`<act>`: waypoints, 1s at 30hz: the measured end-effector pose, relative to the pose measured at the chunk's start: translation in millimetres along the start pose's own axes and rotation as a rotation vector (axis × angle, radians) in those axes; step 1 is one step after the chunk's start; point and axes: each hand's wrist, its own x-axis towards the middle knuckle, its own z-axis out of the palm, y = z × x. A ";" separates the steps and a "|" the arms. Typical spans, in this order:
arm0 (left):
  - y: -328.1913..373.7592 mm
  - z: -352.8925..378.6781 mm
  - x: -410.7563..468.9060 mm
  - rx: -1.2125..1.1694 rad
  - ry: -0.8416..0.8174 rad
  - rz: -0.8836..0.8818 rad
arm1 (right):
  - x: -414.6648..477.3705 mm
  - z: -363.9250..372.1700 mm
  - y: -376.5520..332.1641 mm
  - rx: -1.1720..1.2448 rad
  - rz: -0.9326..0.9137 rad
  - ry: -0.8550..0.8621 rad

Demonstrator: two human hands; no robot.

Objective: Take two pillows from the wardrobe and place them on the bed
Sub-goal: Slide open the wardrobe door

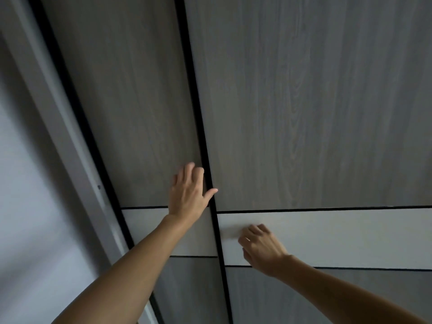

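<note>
The wardrobe fills the view with two closed doors of grey wood grain, each crossed by a pale band. My left hand [188, 192] lies flat on the left door [131, 94], fingers apart, thumb reaching over the dark vertical gap [198, 113] between the doors. My right hand [261, 247] rests against the pale band [350, 237] of the right door [315, 90], fingers loosely curled, holding nothing. No pillows and no bed are in sight.
A grey frame strip [58, 118] with a black edge runs along the wardrobe's left side. Beyond it is a plain light wall [25, 206].
</note>
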 end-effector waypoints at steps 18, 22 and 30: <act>-170.0 0.9 -47.7 0.597 -0.120 0.136 | 63.2 33.7 -25.7 -0.145 -0.274 0.058; -196.5 -6.7 -59.6 0.732 -0.258 0.139 | 84.0 39.8 -42.2 -0.143 -0.322 0.105; -209.7 -18.6 -60.3 0.892 -0.409 0.122 | 109.9 51.3 -70.3 -0.157 -0.335 0.114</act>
